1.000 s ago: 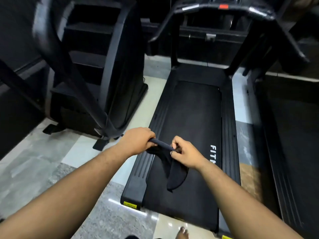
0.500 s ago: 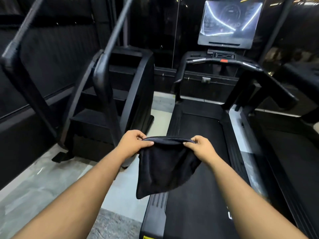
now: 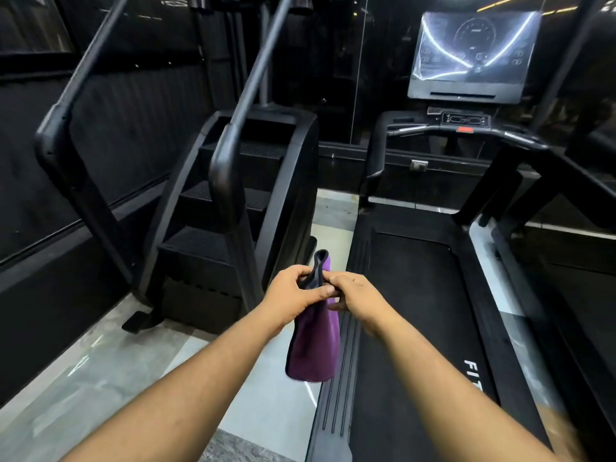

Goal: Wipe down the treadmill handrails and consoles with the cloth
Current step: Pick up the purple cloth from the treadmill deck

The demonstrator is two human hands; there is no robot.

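Now the cloth (image 3: 313, 345) is gathered into a narrow fold between both hands, where half a second ago it hung spread open by its top edge. Its purple face shows, with a dark hem poking up above the knuckles. The left hand (image 3: 293, 293) grips the bunched top, fingers curled round it, and the right hand (image 3: 356, 293) pinches the same bunch from the other side, the 2 hands touching. The cloth hangs free in the air, over the floor gap just left of the treadmill's side rail (image 3: 336, 378).

By my reading, the folding is preparation: a compact pad suits wiping better than a loose sheet. No wiping has begun. The handrail (image 3: 433, 130) and the console screen (image 3: 470, 55) sit well ahead, out of reach, so the person would need to step forward first. A stair climber (image 3: 233, 181) stands to the left.
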